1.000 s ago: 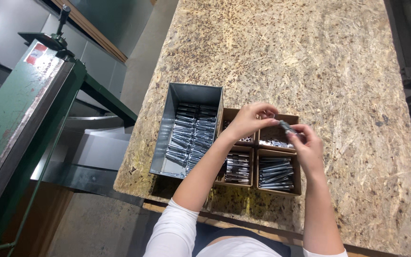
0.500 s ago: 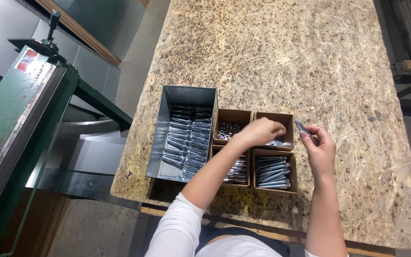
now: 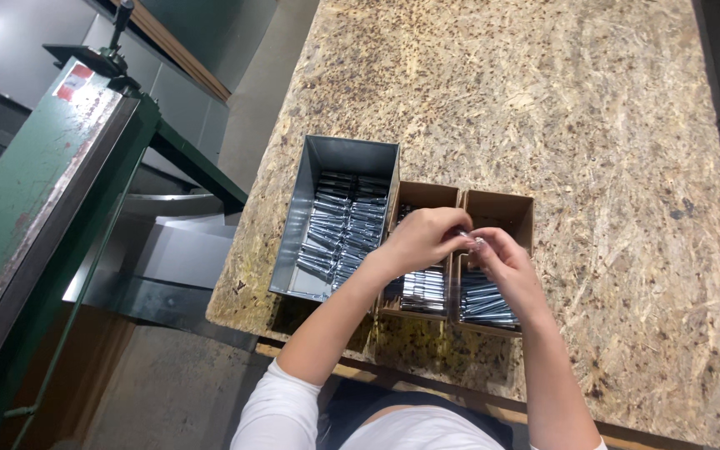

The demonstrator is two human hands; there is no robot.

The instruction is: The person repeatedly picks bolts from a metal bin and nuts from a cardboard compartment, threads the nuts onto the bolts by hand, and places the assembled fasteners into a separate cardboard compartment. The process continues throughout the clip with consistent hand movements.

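My left hand [image 3: 418, 240] and my right hand [image 3: 503, 265] meet fingertip to fingertip over the cardboard boxes [image 3: 500, 205]. Between the fingers of both is a small shiny metal part [image 3: 475, 243]. The brown boxes stand side by side near the table's front edge and hold rows of silvery metal pieces [image 3: 487, 302]. My hands hide the middle of them. Just left of the boxes stands an open grey metal bin [image 3: 308, 193], filled with several stacked metal pieces [image 3: 342, 227].
The boxes and bin rest on a wide chipboard table [image 3: 543, 100]; its left edge runs beside the bin. Past that edge stands a green metal machine [image 3: 43, 192] with a grey sheet-metal tray [image 3: 178, 250] below it. Concrete floor lies below.
Half a second ago my right hand held the metal part out to the right of the boxes. It has come back left and down, and both hands now meet on the part.
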